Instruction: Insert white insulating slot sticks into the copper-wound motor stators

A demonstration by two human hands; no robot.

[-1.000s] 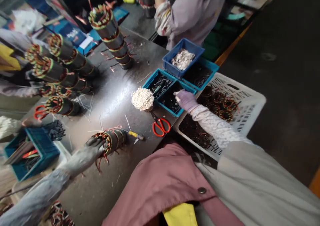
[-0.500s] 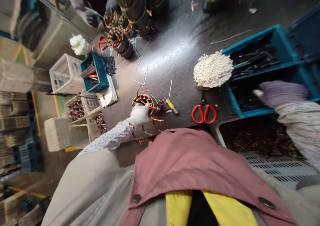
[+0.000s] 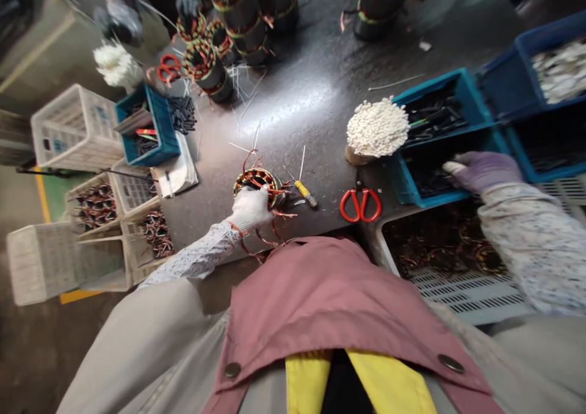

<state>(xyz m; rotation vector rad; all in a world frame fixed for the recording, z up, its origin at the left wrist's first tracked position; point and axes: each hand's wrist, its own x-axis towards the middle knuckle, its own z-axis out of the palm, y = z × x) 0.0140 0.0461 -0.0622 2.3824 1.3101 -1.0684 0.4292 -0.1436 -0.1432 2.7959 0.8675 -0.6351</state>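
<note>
My left hand (image 3: pixel 251 209), in a white glove, is closed on the near rim of a motor stator (image 3: pixel 277 188) wound with copper wire. The stator lies tilted on the dark table, its orange and red lead wires hanging toward me. My right hand (image 3: pixel 488 171), in a purple glove with pale fingertips, is over the front compartment of a blue bin (image 3: pixel 414 188) of dark pieces. Its visible fingers are stretched out, and nothing shows in them; the lower fingers are partly hidden. A yellow-handled screwdriver (image 3: pixel 305 193) and red-handled scissors (image 3: pixel 360 205) lie between my hands.
A bundle of white sticks (image 3: pixel 378 127) stands in a holder beside the bin. Stacked stators (image 3: pixel 242 17) rise at the back, near a co-worker's gloved hands (image 3: pixel 190 0). White crates (image 3: pixel 75 127) stand left; a crate of wound parts (image 3: pixel 439 243) sits below my right arm.
The view has swung right, so the table's things sit further left in the picture. My right hand's fingers reach further out over the bin. My left hand stays on the stator.
</note>
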